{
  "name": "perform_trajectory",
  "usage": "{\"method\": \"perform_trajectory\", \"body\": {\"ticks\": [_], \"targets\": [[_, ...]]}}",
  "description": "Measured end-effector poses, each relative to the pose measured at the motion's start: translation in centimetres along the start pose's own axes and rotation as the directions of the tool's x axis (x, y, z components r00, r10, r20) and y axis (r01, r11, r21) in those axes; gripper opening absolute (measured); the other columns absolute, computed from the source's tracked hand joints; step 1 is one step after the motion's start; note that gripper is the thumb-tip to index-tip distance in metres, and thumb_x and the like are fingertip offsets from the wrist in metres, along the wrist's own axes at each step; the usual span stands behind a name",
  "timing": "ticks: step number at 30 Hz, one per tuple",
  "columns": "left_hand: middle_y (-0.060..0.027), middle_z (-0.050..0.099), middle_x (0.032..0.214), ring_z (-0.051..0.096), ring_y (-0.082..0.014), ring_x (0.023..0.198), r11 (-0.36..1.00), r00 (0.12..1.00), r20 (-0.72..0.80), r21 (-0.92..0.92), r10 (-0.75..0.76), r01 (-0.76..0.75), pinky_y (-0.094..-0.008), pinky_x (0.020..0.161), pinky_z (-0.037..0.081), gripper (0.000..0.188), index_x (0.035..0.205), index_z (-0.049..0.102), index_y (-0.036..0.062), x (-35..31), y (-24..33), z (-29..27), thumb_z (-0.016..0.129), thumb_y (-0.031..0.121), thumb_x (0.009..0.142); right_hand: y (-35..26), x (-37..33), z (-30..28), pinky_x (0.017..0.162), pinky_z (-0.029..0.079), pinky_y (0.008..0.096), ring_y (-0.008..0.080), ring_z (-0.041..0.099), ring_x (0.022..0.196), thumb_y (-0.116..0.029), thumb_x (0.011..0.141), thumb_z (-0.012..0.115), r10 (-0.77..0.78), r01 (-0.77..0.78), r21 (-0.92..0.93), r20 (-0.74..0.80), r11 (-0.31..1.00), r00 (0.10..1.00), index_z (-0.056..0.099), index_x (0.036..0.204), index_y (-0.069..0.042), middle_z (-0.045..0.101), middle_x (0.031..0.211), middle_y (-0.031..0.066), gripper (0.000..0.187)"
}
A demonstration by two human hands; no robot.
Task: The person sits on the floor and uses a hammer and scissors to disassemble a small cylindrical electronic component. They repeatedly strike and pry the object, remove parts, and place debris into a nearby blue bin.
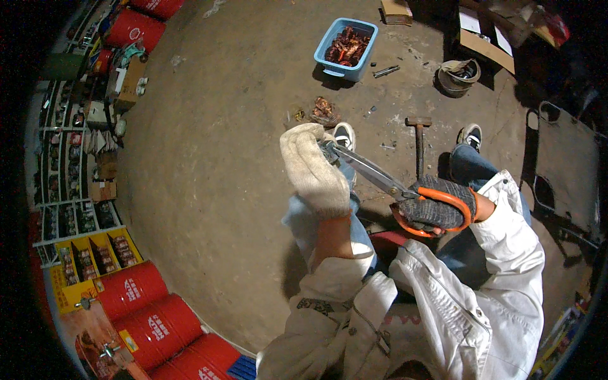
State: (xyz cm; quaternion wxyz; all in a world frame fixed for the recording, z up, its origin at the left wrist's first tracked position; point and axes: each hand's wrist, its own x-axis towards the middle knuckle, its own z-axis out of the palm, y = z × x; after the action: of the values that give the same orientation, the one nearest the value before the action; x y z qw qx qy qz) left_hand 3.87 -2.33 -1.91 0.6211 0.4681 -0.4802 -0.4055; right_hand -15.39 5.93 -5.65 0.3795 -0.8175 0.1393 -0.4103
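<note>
My left hand (310, 168), in a cream work glove, is closed around a small dark greenish piece (327, 152) whose kind I cannot make out; much of it is hidden by the glove. My right hand (436, 208), in a dark grey knitted glove, grips large scissors (373, 172) by their orange handles. The blades point left, their tips at the dark piece. Whether they touch it cannot be told. Beyond the left hand, a small heap of coppery scraps (324, 111) lies on the floor near my shoe.
A blue plastic tub (325, 66) of reddish-brown scraps stands ahead. A hammer (419, 142) lies between my feet, with a bucket (457, 85) and cardboard box (484, 49) farther right. A metal-framed chair (565, 168) stands at right. Red drums (161, 332) and shelves (63, 158) line the left.
</note>
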Motion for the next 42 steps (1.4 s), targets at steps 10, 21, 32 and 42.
{"method": "perform_trajectory", "body": {"ticks": [10, 21, 32, 42], "targets": [[-0.0084, 0.050, 0.086, 0.050, -0.0157, 0.073, 0.996, 0.998, -0.041, 0.075, 0.042, -0.038, -0.0268, 0.069, 0.044, 0.017, 0.089, 0.053, -0.0027, 0.0, -0.2, 0.3, 0.040, 0.008, 0.092, -2.0, 3.0, -0.7, 0.063, 0.048, 0.0415, 0.0356, 0.060, 0.074, -0.026, 0.083, 0.058, 0.314, -0.296, -0.250, 0.038, 0.922, 0.949, 0.058, 0.112, -0.007, 0.061, 0.087, 0.0182, 0.035], [-0.0121, 0.049, 0.093, 0.050, -0.0186, 0.077, 0.897, 0.972, 0.026, 0.380, 0.234, -0.226, -0.0286, 0.069, 0.046, 0.010, 0.090, 0.053, -0.0047, -0.4, 1.0, 0.6, 0.046, 0.001, 0.089, -2.3, 3.9, -0.9, 0.061, 0.045, 0.0404, 0.0371, 0.055, 0.069, -0.029, 0.078, 0.065, 0.497, -0.499, -0.161, -0.054, 0.851, 0.866, 0.055, 0.091, -0.002, 0.056, 0.075, 0.0175, 0.031], [-0.0093, 0.050, 0.086, 0.051, -0.0160, 0.074, 0.883, 0.950, 0.048, 0.358, 0.308, -0.304, -0.0266, 0.063, 0.045, 0.012, 0.092, 0.053, -0.0031, -0.6, -0.4, 0.6, 0.055, 0.005, 0.084, -0.9, 3.9, 1.2, 0.088, 0.044, 0.0416, 0.0409, 0.054, 0.101, -0.015, 0.067, 0.070, 0.538, -0.734, -0.354, -0.510, 0.580, 0.671, 0.050, 0.116, 0.004, 0.052, 0.108, 0.0267, 0.056], [-0.0114, 0.051, 0.089, 0.051, -0.0180, 0.075, 0.717, 0.864, 0.101, 0.516, 0.493, -0.469, -0.0276, 0.066, 0.045, 0.012, 0.092, 0.053, -0.0042, -0.7, -0.6, 1.2, 0.053, 0.005, 0.085, -2.2, 5.5, 1.3, 0.081, 0.046, 0.0415, 0.0410, 0.056, 0.094, -0.013, 0.068, 0.067, 0.588, -0.750, -0.295, -0.478, 0.591, 0.652, 0.050, 0.114, 0.003, 0.055, 0.103, 0.0254, 0.052]]}}
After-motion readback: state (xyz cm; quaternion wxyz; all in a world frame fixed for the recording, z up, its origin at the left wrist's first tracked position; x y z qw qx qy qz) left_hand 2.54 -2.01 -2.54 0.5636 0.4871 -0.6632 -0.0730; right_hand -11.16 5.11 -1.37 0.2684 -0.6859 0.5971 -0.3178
